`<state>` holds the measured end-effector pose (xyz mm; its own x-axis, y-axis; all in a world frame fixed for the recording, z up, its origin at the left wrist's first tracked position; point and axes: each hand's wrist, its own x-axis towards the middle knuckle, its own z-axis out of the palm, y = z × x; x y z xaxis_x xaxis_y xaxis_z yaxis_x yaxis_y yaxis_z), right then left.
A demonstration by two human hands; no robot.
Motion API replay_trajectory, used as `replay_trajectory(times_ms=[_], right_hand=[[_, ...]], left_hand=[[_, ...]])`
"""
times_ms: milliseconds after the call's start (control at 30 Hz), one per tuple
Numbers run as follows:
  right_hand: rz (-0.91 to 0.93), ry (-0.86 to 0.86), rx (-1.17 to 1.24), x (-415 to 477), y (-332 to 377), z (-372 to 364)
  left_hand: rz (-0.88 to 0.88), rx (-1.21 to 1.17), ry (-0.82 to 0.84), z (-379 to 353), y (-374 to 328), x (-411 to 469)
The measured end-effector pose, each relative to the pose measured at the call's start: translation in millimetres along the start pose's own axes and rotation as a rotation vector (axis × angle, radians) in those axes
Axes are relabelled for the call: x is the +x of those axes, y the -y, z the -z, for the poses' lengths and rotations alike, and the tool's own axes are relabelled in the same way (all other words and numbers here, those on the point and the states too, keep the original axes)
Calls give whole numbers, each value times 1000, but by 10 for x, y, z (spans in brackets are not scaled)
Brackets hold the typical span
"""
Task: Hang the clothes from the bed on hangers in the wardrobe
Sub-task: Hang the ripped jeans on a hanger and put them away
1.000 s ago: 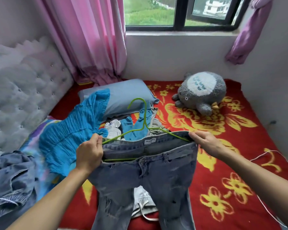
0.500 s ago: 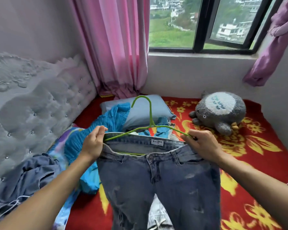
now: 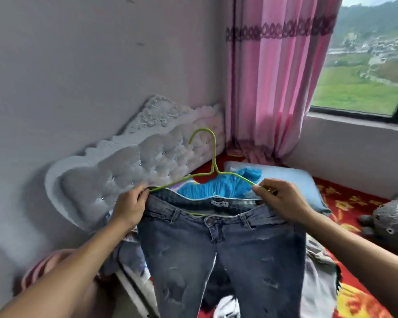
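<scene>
Jeans (image 3: 216, 249), dark denim: waistband on green hanger (image 3: 214, 157), held up over the bed (image 3: 354, 203); my left hand (image 3: 130, 207) and right hand (image 3: 283, 203) each clamp curled fingers on a waistband end and hanger arm. Since a second ago view has swung from window (image 3: 359, 88) to headboard (image 3: 124, 171); I judge the carry to the wardrobe begins.

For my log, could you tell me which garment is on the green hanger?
The dark jeans, waistband stretched over the hanger; the bright blue top lies loose behind.
</scene>
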<state>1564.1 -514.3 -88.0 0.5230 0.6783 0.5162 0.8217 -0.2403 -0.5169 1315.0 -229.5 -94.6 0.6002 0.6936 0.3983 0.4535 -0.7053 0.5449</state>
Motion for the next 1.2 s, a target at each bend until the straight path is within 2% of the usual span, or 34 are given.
replay_trajectory(times_ms=[200, 467, 567, 700, 767, 867, 1033, 1100, 1200], right_hand=[[253, 120, 1, -38, 837, -523], [439, 220, 153, -133, 2311, -1126], [421, 268, 168, -224, 2761, -1405], [246, 220, 279, -385, 3327, -1795], [272, 265, 298, -517, 3682, -2020], [460, 370, 318, -696, 4235, -2289], [757, 436, 245, -899, 5276, -2585], [809, 538, 246, -970, 5654, -2706], [768, 646, 352, -1016, 6076, -2866]], left_hand=[[66, 315, 58, 940, 540, -1262], [255, 169, -340, 2162, 882, -2412], [270, 215, -462, 2609, 1086, -2764], [354, 250, -606, 3217, 1535, -3279], [403, 264, -626, 3517, 1795, -3545], [472, 322, -659, 3925, 2106, -3887], [540, 291, -678, 4539, 2453, -4325], [578, 257, -688, 4778, 2623, -4442], [646, 289, -626, 5130, 3014, -4621]])
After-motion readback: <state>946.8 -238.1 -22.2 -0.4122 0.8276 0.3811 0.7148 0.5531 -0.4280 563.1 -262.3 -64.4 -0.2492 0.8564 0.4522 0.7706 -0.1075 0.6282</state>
